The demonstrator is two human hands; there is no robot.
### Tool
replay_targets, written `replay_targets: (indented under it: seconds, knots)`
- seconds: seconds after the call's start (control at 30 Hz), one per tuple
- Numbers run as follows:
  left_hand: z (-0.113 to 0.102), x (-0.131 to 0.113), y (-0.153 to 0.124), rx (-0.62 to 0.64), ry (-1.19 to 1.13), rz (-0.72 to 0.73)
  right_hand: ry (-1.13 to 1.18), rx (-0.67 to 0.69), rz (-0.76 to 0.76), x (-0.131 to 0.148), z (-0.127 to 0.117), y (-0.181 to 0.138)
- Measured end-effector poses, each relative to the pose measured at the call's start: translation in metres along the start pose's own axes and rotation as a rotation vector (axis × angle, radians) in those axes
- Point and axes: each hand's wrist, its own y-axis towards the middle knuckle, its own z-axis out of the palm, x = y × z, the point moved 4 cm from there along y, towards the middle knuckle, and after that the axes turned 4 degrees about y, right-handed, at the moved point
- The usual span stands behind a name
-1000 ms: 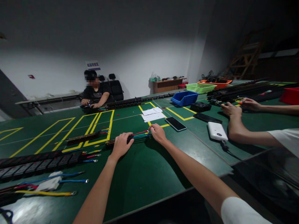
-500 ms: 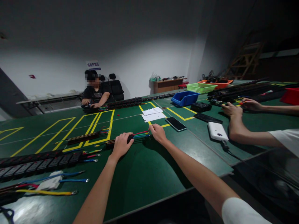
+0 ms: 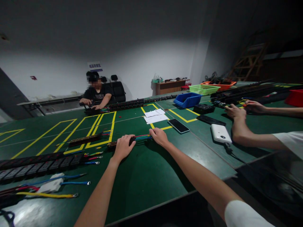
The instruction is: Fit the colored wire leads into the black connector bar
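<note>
My left hand (image 3: 124, 145) is wrapped over the end of a black strip-shaped assembly (image 3: 111, 145) lying on the green table (image 3: 142, 176). Red, green and blue wires (image 3: 141, 137) run from that end to the right. My right hand (image 3: 159, 136) pinches the far ends of these wires, its fingertips pressed together around them. Behind my left hand lies a similar strip (image 3: 87, 138) with thin coloured wires at its end. A phone (image 3: 179, 125) rests just beyond my right hand, and white paper sheets (image 3: 155, 116) are further back.
Black module rows (image 3: 42, 165) and cables with ring terminals (image 3: 47, 194) fill the near left. To the right are a white power bank (image 3: 220, 133), a blue bin (image 3: 187, 100) and a co-worker's hands (image 3: 235, 112). Another person (image 3: 97, 94) sits across the table.
My right hand has shifted slightly left and down along the wires. My left hand stays in place. The seated person's hand has risen a little.
</note>
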Motion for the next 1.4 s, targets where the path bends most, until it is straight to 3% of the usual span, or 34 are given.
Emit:
replay_targets:
  seconds: [0.17,0.4,0.53,0.73,0.97,1.2,1.4]
  knots:
    - [0.000,0.001,0.000,0.011,-0.008,-0.009,-0.009,-0.087,0.009,0.003,-0.007,-0.001]
    - [-0.001,-0.001,0.000,0.016,-0.008,-0.008,-0.078,0.024,-0.005,0.001,0.001,0.000]
    - [-0.002,-0.002,-0.001,0.019,-0.013,-0.010,-0.012,-0.021,-0.033,-0.004,0.002,0.002]
    - [-0.004,-0.004,0.000,0.030,-0.011,-0.016,0.058,0.078,-0.102,-0.010,0.012,0.003]
    - [-0.003,-0.003,0.000,0.016,0.014,-0.010,0.179,-0.038,-0.071,-0.015,0.009,0.007]
    - [-0.003,-0.003,0.000,0.025,-0.004,-0.015,0.137,0.095,-0.102,-0.013,0.014,0.004]
    - [-0.002,-0.002,0.000,0.027,-0.009,-0.021,0.166,0.046,-0.090,-0.014,0.012,0.005]
